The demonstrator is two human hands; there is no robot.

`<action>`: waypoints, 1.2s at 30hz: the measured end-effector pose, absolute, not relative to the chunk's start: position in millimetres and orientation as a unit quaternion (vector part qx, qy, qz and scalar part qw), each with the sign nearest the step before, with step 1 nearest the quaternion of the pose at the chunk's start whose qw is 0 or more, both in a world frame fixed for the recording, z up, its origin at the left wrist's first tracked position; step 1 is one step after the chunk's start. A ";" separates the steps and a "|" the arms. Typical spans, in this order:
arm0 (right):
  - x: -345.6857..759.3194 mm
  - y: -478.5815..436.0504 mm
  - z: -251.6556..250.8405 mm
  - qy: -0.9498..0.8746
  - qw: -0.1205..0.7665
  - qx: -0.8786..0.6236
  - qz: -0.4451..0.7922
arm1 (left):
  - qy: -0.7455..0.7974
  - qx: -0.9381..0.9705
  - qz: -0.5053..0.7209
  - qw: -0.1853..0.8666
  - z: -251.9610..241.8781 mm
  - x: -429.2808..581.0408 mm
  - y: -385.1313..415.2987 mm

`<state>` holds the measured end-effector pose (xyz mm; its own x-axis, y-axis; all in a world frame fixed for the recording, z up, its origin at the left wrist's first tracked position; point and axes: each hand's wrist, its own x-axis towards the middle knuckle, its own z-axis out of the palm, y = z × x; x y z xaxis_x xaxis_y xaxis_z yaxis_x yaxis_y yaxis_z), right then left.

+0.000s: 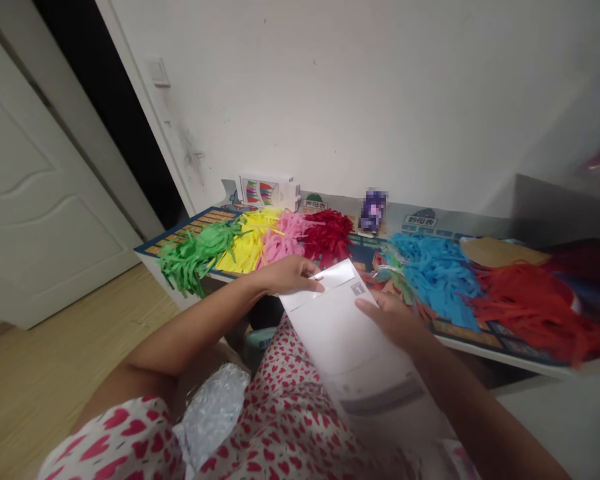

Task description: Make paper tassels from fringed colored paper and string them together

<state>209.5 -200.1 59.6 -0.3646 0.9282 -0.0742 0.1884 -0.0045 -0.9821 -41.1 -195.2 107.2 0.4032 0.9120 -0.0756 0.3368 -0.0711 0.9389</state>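
Note:
My left hand (287,277) grips the upper left edge of a white flat mailer or envelope (343,333), and my right hand (390,320) holds its right side with the thumb on top. The envelope has a small grey label near its top corner. A silvery bubble-wrap pouch (213,417) lies on my heart-patterned lap (280,393), below my left forearm. Just past my hands lie bunches of shredded paper strips, with dark red strips (327,237) nearest my left hand and blue strips (437,280) beyond my right.
The low printed board (170,250) also holds green (195,255), yellow (245,245), pink (283,239) and orange-red (535,307) strips. A small white box (267,190) and a blurred purple item (373,210) stand at the back against a wall. A white door (40,180) is at the left, above a wooden floor (65,373).

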 end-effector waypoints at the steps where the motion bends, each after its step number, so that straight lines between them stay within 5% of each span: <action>1: 210.1 -200.4 59.6 -0.612 0.336 -0.452 0.555 | 0.467 0.668 0.285 0.504 108.0 -41.0 -194.7; 14: 209.6 -201.4 47.2 -0.650 0.355 -0.419 0.525 | 0.447 0.705 0.350 0.426 100.4 -34.5 -195.9; 28: 175.5 -200.5 27.0 -0.577 0.564 -0.425 0.410 | 0.507 0.753 0.351 0.230 103.5 -31.5 -193.5; 36: 157.6 -211.0 6.1 -0.481 0.686 -0.437 0.326 | 0.491 0.527 0.666 0.192 54.4 -13.5 -210.0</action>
<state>157.6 -211.0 6.1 0.3250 0.8679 0.3756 -0.0263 0.4053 -0.9138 -13.5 -210.0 54.4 -0.3710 0.7737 0.5135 0.2622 -0.4432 0.8572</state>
